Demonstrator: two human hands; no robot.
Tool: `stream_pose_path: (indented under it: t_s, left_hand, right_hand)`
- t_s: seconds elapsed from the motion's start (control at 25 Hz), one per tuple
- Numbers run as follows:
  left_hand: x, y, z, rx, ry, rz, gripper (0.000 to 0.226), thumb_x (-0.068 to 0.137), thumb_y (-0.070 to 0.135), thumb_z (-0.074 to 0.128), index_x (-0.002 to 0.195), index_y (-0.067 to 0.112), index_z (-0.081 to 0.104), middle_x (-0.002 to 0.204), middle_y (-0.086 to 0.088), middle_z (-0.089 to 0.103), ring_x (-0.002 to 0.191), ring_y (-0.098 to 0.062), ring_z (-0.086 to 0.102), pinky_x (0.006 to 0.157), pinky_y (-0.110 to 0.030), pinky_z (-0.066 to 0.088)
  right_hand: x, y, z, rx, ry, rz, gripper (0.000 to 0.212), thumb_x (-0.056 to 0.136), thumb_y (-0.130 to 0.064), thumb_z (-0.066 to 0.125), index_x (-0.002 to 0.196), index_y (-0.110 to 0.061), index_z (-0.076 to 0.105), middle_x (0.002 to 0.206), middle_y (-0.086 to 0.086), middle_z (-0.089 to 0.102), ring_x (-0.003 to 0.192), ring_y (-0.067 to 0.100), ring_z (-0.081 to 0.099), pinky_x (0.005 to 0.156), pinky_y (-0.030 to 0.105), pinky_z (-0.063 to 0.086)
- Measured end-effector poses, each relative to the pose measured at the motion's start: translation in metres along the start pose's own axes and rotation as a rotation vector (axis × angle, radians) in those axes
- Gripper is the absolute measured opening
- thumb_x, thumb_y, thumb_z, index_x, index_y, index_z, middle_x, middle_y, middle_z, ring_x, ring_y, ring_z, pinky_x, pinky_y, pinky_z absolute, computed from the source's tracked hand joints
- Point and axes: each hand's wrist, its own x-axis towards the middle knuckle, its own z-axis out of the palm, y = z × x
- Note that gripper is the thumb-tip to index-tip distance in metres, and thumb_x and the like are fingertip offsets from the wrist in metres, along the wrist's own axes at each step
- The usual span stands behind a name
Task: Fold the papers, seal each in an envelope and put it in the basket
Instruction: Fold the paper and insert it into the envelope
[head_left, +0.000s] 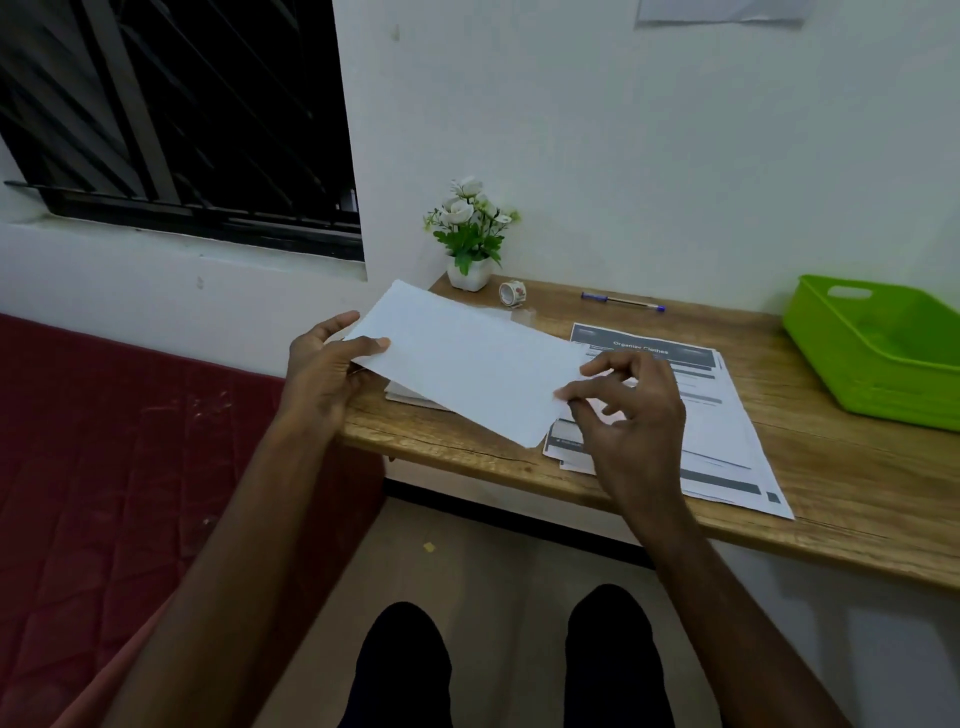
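Observation:
A white envelope (462, 358) is held flat above the left end of the wooden desk (831, 499). My left hand (324, 371) grips its left end, thumb on top. My right hand (626, 410) pinches its right edge between thumb and fingers. Under and right of the envelope lies a stack of printed papers (727, 436). More white envelopes (410, 397) peek out beneath the held one. A green plastic basket (878, 358) stands at the desk's right end.
A potted white flower (470, 239) stands at the desk's back left corner. Beside it are a roll of tape (512, 292) and a blue pen (623, 301). A red mattress (104, 457) lies to the left. My knees are below the desk edge.

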Motion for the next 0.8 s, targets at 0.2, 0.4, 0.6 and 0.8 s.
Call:
stream_pose_path:
  t_s: [0.2,0.4,0.6,0.8]
  left_hand:
    - [0.009,-0.007,0.007,0.046,-0.141,-0.093,0.068,0.067,-0.01,0.078,0.127,0.019,0.065,0.121,-0.018,0.07,0.107,-0.033,0.072,0.07,-0.036,0.061]
    - [0.006,-0.009,0.016,0.245,-0.334,-0.098,0.068,0.072,-0.014,0.069,0.126,0.028,0.069,0.131,-0.012,0.061,0.115,-0.03,0.061,0.081,-0.032,0.059]
    - [0.0,0.001,0.025,0.577,-0.386,0.043,0.067,0.074,0.008,0.086,0.132,0.032,0.063,0.138,0.005,0.056,0.124,-0.021,0.054,0.095,-0.031,0.052]
    - [-0.001,0.006,0.054,1.2,-0.389,0.343,0.119,0.049,0.062,0.094,0.151,0.041,0.035,0.165,0.0,0.016,0.151,-0.022,0.019,0.121,-0.048,0.027]
  right_hand:
    - [0.023,0.019,-0.009,0.25,-0.075,0.35,0.022,0.083,0.0,0.075,0.085,-0.021,0.082,0.086,-0.009,0.076,0.074,0.011,0.072,0.065,0.029,0.061]
    - [0.042,0.04,-0.006,0.44,-0.159,0.676,0.02,0.088,0.003,0.065,0.081,-0.009,0.08,0.084,0.001,0.08,0.079,0.019,0.077,0.063,0.026,0.061]
    - [0.059,0.052,-0.006,0.457,-0.178,0.718,0.006,0.08,0.001,0.079,0.082,-0.005,0.078,0.082,0.003,0.079,0.077,0.017,0.077,0.06,0.026,0.06]
    - [0.079,0.061,0.001,0.404,-0.226,0.726,0.014,0.077,0.013,0.076,0.085,0.002,0.075,0.085,0.01,0.077,0.079,0.024,0.076,0.064,0.035,0.064]
